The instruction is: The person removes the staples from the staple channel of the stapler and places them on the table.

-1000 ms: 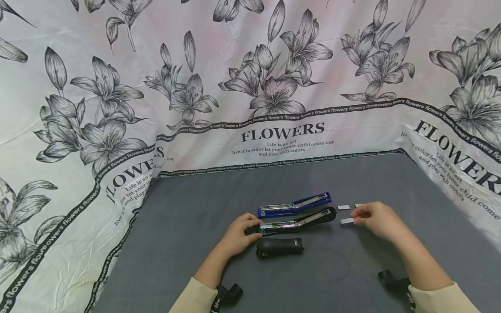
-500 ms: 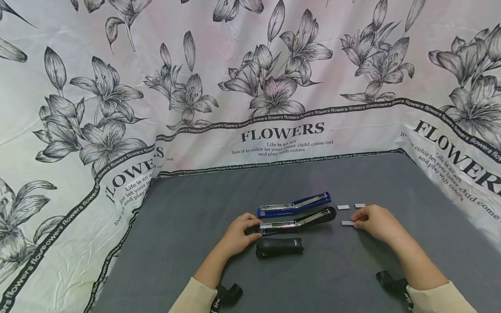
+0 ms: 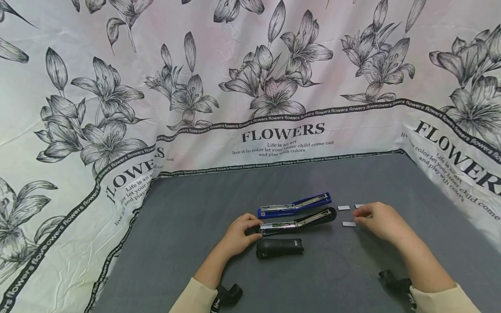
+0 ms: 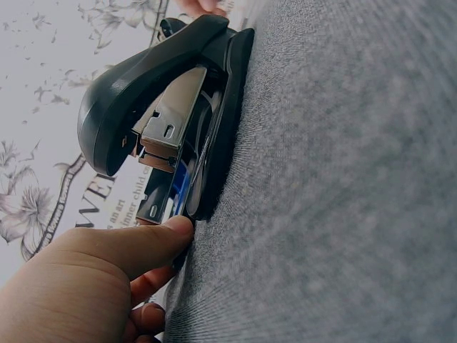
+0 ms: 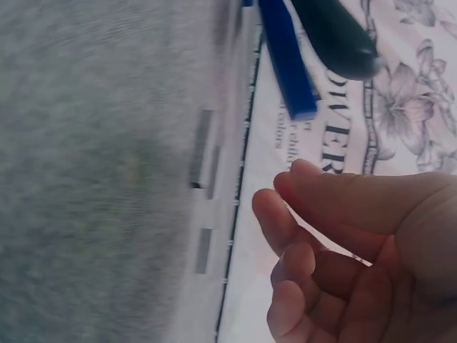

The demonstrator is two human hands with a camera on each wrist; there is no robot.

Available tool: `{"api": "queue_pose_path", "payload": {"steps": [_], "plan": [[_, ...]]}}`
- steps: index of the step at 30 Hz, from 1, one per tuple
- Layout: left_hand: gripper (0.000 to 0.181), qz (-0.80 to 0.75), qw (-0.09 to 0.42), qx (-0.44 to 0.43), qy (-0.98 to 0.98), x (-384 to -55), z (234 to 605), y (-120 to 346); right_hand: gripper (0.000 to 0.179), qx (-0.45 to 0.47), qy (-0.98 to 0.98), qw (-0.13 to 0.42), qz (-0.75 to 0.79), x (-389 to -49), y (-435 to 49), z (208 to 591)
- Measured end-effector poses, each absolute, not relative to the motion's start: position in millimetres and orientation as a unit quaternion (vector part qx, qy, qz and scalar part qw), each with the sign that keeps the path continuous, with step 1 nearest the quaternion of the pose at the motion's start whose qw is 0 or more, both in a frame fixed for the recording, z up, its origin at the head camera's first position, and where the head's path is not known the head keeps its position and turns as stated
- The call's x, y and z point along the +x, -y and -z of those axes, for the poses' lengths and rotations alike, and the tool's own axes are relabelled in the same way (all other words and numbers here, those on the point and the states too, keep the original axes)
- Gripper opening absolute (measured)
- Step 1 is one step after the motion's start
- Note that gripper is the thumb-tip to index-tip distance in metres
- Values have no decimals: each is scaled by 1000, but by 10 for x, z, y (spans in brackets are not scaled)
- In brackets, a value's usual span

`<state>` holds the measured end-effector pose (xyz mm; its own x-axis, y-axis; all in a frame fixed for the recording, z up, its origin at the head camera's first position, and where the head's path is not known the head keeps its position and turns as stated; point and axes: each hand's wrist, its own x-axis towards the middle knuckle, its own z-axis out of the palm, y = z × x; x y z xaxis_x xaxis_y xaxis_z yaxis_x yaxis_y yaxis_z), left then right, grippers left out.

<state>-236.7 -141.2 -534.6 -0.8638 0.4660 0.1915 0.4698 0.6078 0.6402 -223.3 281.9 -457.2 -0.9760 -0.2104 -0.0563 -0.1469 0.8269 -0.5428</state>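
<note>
In the head view my left hand point(image 3: 239, 234) grips the left end of a black stapler point(image 3: 279, 226) with its top swung back and its metal channel showing. The thumb presses that end in the left wrist view. Just behind lies a blue stapler point(image 3: 293, 207), also swung apart. Nearer to me rests a second black stapler point(image 3: 279, 248), its top folded over its base. My right hand point(image 3: 377, 219) hovers by a staple strip point(image 3: 349, 224), fingers bent loosely with nothing between them. The right wrist view shows the fingertips apart from the strips point(image 5: 202, 153).
Two more staple strips lie behind, one staple strip point(image 3: 343, 208) beside the blue stapler and another strip point(image 3: 359, 206) partly behind the right hand. A grey cloth point(image 3: 188, 217) covers the table. Flower-printed curtains point(image 3: 282, 143) stand at its back and sides.
The right hand has put the near staple strip flat on the cloth, let go of it and drawn slightly away. The left hand and the staplers stay where they were.
</note>
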Motion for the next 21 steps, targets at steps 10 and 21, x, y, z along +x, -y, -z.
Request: {"api": "queue_pose_path", "payload": {"steps": [10, 21], "plan": [[32, 355, 3, -263, 897, -2370, 5333, 1405, 24, -103, -950, 24, 292, -2123, -2691, 4314], [32, 352, 3, -257, 900, -2369, 5364, 1400, 16, -134, -940, -24, 312, -2058, -2283, 4157]]}}
